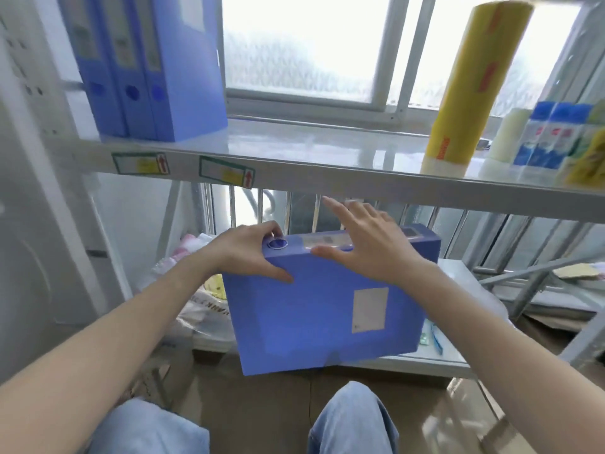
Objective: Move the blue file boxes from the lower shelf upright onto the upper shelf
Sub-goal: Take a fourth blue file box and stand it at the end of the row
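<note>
A blue file box (314,309) with a white label is tilted toward me at the front edge of the lower shelf (455,358), its spine facing up. My left hand (245,250) grips the box's left top corner beside the round finger hole, thumb on the front face. My right hand (370,244) hovers with fingers spread over the spine, its thumb touching the top edge. Three blue file boxes (147,67) stand upright at the left end of the upper shelf (294,165).
A tall yellow roll (471,83), a white roll (510,132) and blue-white cartons (550,136) stand on the upper shelf's right part. Plastic bags (199,309) lie left of the held box. A window is behind the rack. My knees are below.
</note>
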